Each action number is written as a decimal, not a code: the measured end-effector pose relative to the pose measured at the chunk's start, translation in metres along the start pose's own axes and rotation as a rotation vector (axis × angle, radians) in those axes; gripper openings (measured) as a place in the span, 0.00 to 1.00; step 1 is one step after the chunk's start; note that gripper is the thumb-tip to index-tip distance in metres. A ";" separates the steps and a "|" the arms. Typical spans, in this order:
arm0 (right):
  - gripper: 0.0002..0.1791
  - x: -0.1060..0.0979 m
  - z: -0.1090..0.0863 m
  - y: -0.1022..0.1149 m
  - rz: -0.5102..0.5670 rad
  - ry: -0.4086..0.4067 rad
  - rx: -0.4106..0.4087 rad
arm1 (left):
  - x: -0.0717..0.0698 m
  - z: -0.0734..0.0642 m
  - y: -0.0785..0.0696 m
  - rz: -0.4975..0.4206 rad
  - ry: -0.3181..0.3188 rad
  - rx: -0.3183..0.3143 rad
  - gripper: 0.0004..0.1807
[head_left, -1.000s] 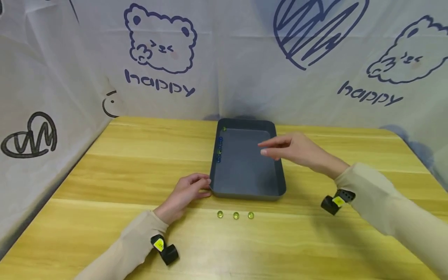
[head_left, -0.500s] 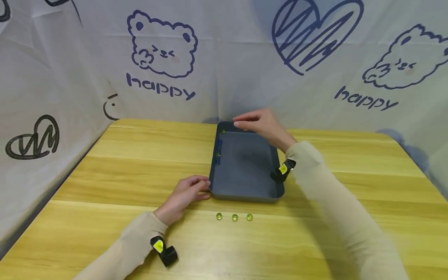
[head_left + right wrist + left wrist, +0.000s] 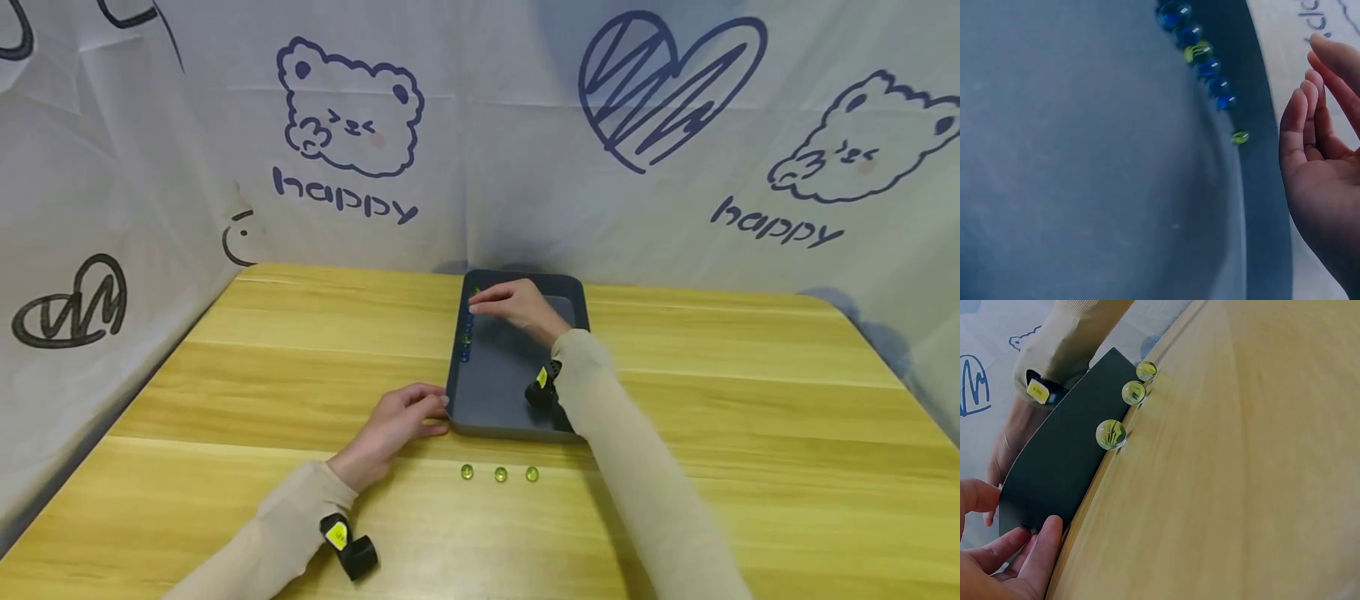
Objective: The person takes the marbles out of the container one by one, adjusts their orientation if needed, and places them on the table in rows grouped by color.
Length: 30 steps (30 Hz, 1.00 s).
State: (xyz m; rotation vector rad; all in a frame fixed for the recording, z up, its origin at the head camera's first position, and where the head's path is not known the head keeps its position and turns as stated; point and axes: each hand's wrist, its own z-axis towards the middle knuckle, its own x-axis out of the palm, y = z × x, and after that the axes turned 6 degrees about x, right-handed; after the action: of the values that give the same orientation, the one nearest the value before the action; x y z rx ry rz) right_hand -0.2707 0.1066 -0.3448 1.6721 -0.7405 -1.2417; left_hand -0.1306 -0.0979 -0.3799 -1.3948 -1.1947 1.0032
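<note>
A dark grey rectangular tray (image 3: 487, 408) lies on the table. My left hand (image 3: 393, 429) rests its fingertips against the near left corner from outside, as the left wrist view also shows. My right hand (image 3: 521, 308) reaches across the tray to its left wall, thumb and forefinger close together by the marbles. In the right wrist view its fingers (image 3: 1295, 115) are loosely bent, with nothing showing between them. Along that wall runs a row of blue marbles (image 3: 1209, 67) with a yellow-green marble (image 3: 1198, 52) among them. Another yellow-green marble (image 3: 1240, 137) sits apart.
Three clear yellow-green marbles (image 3: 500, 474) lie in a line on the wooden table (image 3: 262, 375), in front of the tray. A white cloth (image 3: 502, 183) with drawings hangs behind the table and along its left side.
My right hand has swung from the tray's right side past its far end, then lower to the left wall. My left hand stays at the corner. The head view has tilted slightly upward.
</note>
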 end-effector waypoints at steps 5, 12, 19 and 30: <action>0.15 0.006 0.005 -0.009 0.005 -0.025 0.044 | 0.000 -0.001 -0.001 0.001 -0.002 -0.003 0.17; 0.13 0.013 0.005 -0.018 -0.056 -0.021 0.058 | 0.000 -0.002 -0.002 0.000 -0.006 -0.010 0.17; 0.11 0.018 0.003 -0.019 -0.094 0.015 0.060 | 0.000 -0.003 -0.003 0.003 -0.008 -0.016 0.17; 0.09 0.021 0.005 -0.020 -0.246 0.017 -0.006 | 0.001 -0.004 -0.003 0.008 -0.013 -0.001 0.17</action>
State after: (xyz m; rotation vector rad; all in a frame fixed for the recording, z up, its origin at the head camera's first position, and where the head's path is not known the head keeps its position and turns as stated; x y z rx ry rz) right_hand -0.2695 0.0958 -0.3719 1.8067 -0.5315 -1.3945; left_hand -0.1270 -0.0979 -0.3760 -1.3972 -1.2000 1.0184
